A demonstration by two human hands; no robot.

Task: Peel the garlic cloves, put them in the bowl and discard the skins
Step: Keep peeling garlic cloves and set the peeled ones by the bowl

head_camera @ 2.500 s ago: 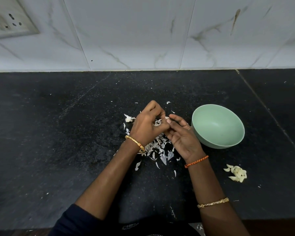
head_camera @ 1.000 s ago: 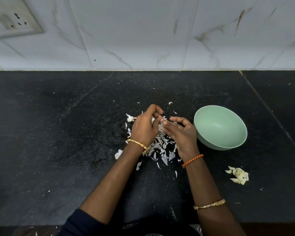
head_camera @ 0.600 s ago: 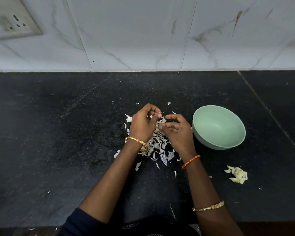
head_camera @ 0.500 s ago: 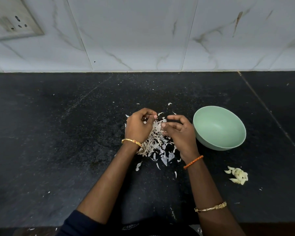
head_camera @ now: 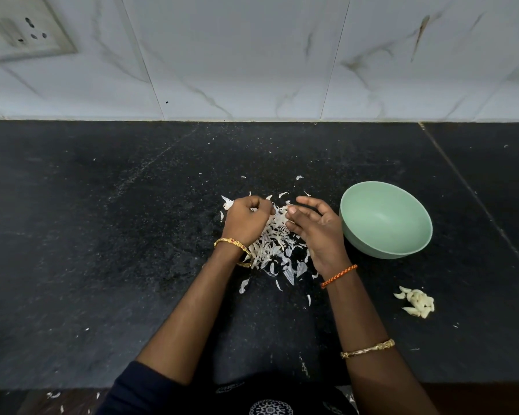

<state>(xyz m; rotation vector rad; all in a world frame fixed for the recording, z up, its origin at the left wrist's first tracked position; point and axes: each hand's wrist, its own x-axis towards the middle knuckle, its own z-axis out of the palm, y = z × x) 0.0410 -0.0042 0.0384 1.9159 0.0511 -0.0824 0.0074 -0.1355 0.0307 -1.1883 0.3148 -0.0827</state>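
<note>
From your head view, the skins [head_camera: 271, 241] lie piled at the centre, light and papery; scoop them from underneath. Your left hand [head_camera: 246, 221] is curled into them, your right hand [head_camera: 315, 229] relaxed alongside. The peeled cloves [head_camera: 416, 301] sit at 4 o'clock, below the empty bowl [head_camera: 385, 220].

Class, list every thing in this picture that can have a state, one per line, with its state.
green bowl: upright, nothing visible inside
peeled cloves: heaped on the counter, outside the bowl
skins: piled on the counter between the hands, not discarded
left hand: fingers curled, over the pile
right hand: fingers relaxed, beside the bowl
wall socket: nothing plugged in
</note>
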